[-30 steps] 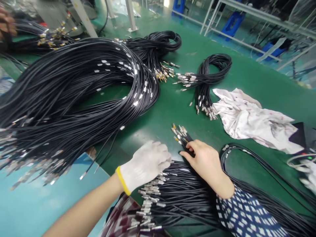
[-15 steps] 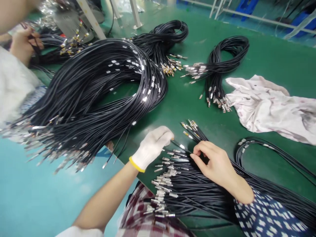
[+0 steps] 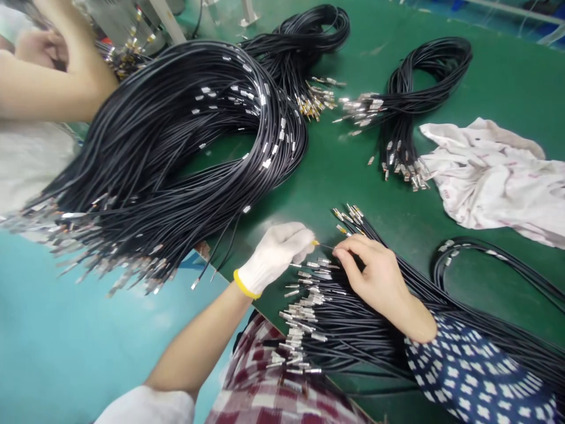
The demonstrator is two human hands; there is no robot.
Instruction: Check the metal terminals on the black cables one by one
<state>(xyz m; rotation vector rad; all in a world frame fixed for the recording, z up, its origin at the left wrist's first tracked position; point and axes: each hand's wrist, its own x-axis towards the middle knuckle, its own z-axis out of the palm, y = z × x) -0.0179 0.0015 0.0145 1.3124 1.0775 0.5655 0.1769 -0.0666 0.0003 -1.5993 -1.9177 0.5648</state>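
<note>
My left hand [image 3: 280, 250], in a white glove with a yellow cuff, is closed on the end of a thin cable, a small yellow tip [image 3: 315, 242] showing at its fingertips. My right hand [image 3: 371, 268], bare, pinches the same cable just to the right; a thin stretch of it [image 3: 325, 245] spans the gap between the hands. Below them lies a wide bundle of black cables [image 3: 357, 330] with silver connectors [image 3: 304, 312] pointing left. Several yellow-tipped cable ends [image 3: 351, 217] rest just above my right hand.
A large looped cable bundle [image 3: 176, 118] fills the left of the green table [image 3: 366, 171]. Two smaller coils [image 3: 309, 35] [image 3: 424, 76] lie at the back. A crumpled white cloth [image 3: 498, 176] is at the right, above a thin cable loop [image 3: 441, 259]. Another person's arm [image 3: 57, 88] reaches in at upper left.
My right hand has moved closer to my left hand. The white sleeve on the cable between them no longer shows; a thin strand does. The other person's forearm has come lower into view.
</note>
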